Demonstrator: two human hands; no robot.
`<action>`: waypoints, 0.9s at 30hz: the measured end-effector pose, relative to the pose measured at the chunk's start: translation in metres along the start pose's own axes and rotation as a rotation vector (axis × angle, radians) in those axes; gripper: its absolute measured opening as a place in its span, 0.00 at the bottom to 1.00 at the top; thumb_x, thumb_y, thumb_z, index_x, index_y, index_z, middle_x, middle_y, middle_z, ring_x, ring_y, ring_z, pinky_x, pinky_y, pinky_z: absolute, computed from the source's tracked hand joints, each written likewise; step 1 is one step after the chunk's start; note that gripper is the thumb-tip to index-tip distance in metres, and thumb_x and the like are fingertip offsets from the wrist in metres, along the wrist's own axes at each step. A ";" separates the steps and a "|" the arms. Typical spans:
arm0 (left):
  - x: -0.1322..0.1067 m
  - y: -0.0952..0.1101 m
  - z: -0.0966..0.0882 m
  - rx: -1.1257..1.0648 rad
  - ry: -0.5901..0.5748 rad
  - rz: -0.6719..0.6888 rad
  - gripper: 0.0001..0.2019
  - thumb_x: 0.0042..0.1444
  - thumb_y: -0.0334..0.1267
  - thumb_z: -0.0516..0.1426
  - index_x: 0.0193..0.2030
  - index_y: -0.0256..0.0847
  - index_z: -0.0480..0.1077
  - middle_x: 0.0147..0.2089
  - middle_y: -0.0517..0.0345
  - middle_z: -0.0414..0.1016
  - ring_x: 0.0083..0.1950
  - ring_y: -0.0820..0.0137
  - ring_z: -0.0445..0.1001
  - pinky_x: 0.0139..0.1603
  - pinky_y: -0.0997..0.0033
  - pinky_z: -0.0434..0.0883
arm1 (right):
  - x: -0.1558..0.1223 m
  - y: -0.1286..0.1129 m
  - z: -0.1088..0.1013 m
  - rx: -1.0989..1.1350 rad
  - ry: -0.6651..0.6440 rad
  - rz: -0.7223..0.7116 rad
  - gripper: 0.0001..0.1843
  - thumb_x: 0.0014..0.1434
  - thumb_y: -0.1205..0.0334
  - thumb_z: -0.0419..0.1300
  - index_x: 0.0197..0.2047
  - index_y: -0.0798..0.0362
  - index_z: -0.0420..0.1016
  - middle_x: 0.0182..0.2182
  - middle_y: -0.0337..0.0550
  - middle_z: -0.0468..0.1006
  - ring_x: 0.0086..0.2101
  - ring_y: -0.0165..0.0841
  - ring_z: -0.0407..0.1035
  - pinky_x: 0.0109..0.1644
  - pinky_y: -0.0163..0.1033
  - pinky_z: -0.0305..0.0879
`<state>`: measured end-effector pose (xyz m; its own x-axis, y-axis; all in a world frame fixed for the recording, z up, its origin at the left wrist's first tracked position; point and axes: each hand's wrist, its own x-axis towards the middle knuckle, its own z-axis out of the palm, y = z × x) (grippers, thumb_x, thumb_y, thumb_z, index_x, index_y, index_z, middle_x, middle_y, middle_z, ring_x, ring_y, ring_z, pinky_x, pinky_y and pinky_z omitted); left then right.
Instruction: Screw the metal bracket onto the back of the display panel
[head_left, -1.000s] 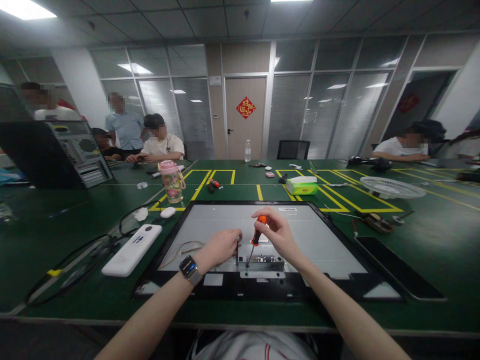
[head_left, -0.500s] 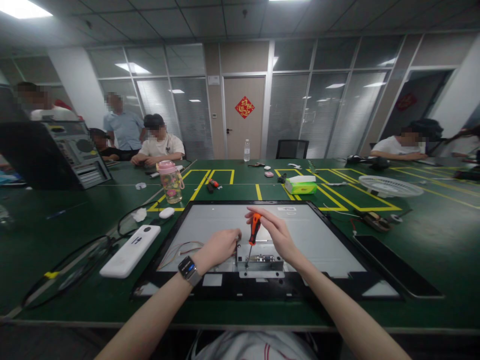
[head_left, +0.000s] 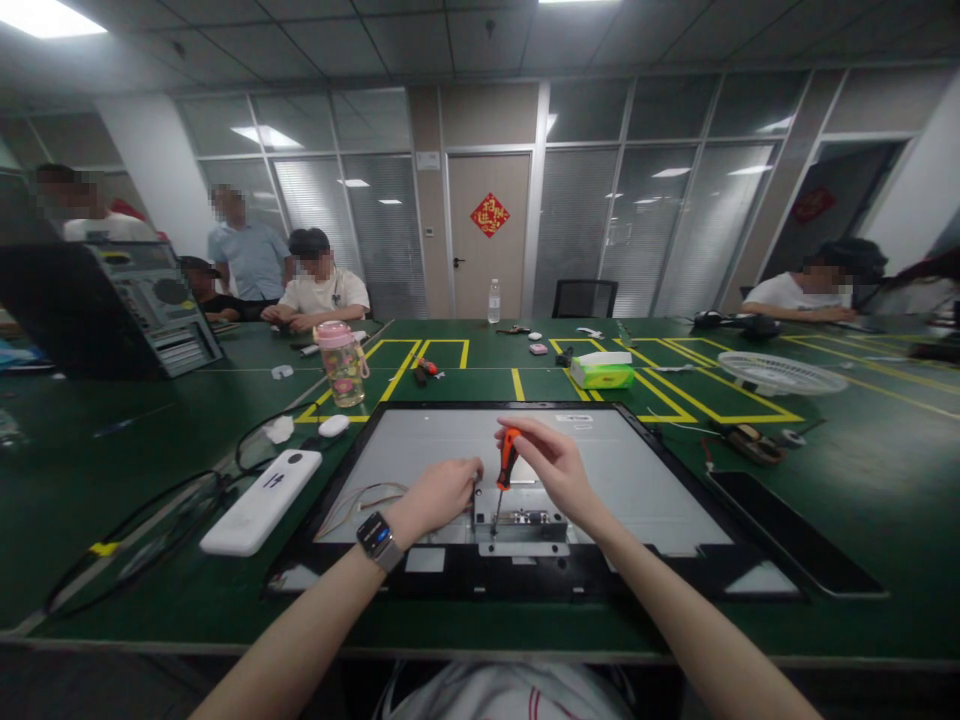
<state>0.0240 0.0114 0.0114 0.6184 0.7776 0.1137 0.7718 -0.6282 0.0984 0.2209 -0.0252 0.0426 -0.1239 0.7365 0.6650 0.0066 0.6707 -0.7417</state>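
My right hand [head_left: 553, 462] is closed at the top of an orange and black screwdriver [head_left: 510, 460]. The screwdriver leans slightly, its tip down at the lower left of a metal bracket [head_left: 525, 548]. That bracket stands on the grey back of a flat display panel [head_left: 622, 480] with a black frame. My left hand [head_left: 442, 492], with a watch [head_left: 377, 538] on the wrist, is closed at the bracket's upper left edge; its fingertips are partly hidden. Thin wires [head_left: 360, 495] lie on the panel left of that hand.
Left of the panel are a white power bank [head_left: 262, 503], black cables [head_left: 142, 530] and a pink-lidded bottle [head_left: 341, 365]. A black phone-like slab [head_left: 795, 530] lies on the right. Beyond stand a green tissue pack [head_left: 602, 370] and a computer case [head_left: 112, 305]. Several people sit or stand farther back.
My right hand's fingers have curled and shifted slightly on the screwdriver handle, which tilts a little differently. My left hand and the bracket have stayed put.
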 end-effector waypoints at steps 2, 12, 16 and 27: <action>0.000 0.000 0.000 -0.002 0.004 0.005 0.13 0.64 0.28 0.46 0.49 0.42 0.68 0.44 0.51 0.79 0.46 0.61 0.77 0.44 0.67 0.68 | 0.000 0.001 0.001 -0.056 0.051 -0.045 0.11 0.60 0.54 0.62 0.43 0.47 0.81 0.34 0.43 0.78 0.38 0.37 0.73 0.46 0.44 0.69; 0.000 -0.001 0.001 -0.001 0.015 0.009 0.12 0.64 0.27 0.46 0.47 0.42 0.67 0.43 0.51 0.78 0.45 0.61 0.78 0.43 0.68 0.68 | 0.000 0.000 -0.001 -0.019 -0.007 0.003 0.14 0.61 0.55 0.61 0.49 0.47 0.79 0.36 0.43 0.78 0.39 0.37 0.73 0.49 0.45 0.68; -0.001 -0.002 0.001 0.002 0.015 0.007 0.12 0.65 0.28 0.46 0.47 0.42 0.67 0.42 0.51 0.78 0.44 0.61 0.78 0.43 0.68 0.68 | 0.000 -0.001 -0.001 -0.043 -0.005 -0.031 0.13 0.62 0.55 0.60 0.47 0.47 0.80 0.36 0.44 0.77 0.39 0.36 0.72 0.48 0.44 0.67; 0.000 -0.002 0.002 0.011 0.016 0.012 0.12 0.64 0.27 0.47 0.48 0.41 0.67 0.43 0.51 0.79 0.45 0.61 0.78 0.42 0.68 0.68 | 0.000 -0.002 -0.001 -0.021 -0.040 -0.004 0.14 0.65 0.54 0.55 0.49 0.47 0.78 0.39 0.44 0.78 0.42 0.37 0.73 0.50 0.43 0.67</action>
<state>0.0225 0.0123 0.0095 0.6253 0.7694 0.1307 0.7659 -0.6371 0.0861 0.2221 -0.0262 0.0447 -0.1639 0.7298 0.6637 0.0269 0.6758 -0.7366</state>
